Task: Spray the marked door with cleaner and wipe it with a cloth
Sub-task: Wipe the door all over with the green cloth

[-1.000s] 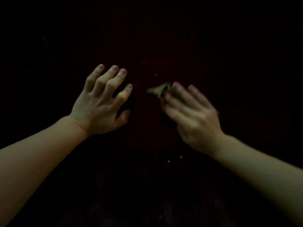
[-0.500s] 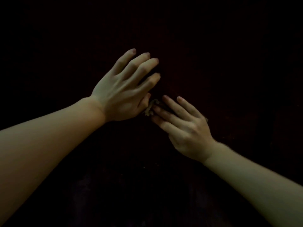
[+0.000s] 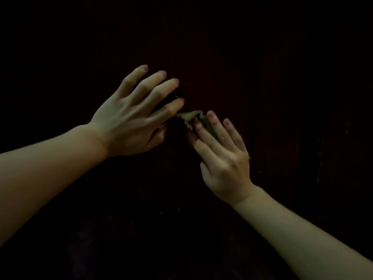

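Note:
The scene is very dark. The door (image 3: 226, 63) is a dark reddish-brown surface filling the view behind both hands. A small crumpled greenish cloth (image 3: 190, 116) lies against it at the centre. My right hand (image 3: 221, 156) presses the cloth to the door with straight fingers; most of the cloth is hidden under them. My left hand (image 3: 135, 118) is spread just left of the cloth, holding nothing, with its index fingertip at the cloth's left edge. No spray bottle is in view.
A few pale specks (image 3: 178, 209) show on the dark surface below the hands. A faint vertical panel edge (image 3: 302, 118) runs down the right side. Everything else is too dark to make out.
My left hand swung right towards the cloth, then drew back slightly to the left. More of the cloth now shows between the two hands. My right hand has stayed on the cloth.

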Tool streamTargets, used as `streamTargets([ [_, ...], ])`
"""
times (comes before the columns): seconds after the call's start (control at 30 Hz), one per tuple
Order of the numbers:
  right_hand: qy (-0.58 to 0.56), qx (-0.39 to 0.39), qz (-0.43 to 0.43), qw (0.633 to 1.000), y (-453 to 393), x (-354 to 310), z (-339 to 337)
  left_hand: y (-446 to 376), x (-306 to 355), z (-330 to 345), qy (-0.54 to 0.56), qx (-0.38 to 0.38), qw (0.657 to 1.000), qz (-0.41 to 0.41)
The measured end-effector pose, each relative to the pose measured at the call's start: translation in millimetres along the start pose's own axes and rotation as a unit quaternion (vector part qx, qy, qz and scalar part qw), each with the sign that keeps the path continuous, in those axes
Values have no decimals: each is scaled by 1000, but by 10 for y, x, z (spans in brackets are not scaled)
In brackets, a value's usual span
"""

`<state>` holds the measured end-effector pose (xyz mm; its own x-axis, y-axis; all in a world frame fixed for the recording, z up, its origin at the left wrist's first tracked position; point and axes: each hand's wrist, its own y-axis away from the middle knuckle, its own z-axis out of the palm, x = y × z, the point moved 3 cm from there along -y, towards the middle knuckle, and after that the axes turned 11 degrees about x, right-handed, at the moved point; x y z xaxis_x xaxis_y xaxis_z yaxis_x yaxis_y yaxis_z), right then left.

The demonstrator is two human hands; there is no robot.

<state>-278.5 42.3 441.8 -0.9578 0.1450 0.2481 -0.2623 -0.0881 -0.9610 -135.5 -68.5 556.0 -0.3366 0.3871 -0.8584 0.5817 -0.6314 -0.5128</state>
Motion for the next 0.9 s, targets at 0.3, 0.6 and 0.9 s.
streamTargets([
  [0.3, -4, -56, 6, 998, 432, 7, -182, -65, 42, 16, 4, -1, 1000, 6],
  [0.6, 53, 57, 150, 986, 244, 97, -84, -280, 149, 70, 27, 18, 999, 27],
  [0.9, 107, 49, 264, 957, 486, 248, -272, -519, 342, 113, 28, 2, 999, 40],
])
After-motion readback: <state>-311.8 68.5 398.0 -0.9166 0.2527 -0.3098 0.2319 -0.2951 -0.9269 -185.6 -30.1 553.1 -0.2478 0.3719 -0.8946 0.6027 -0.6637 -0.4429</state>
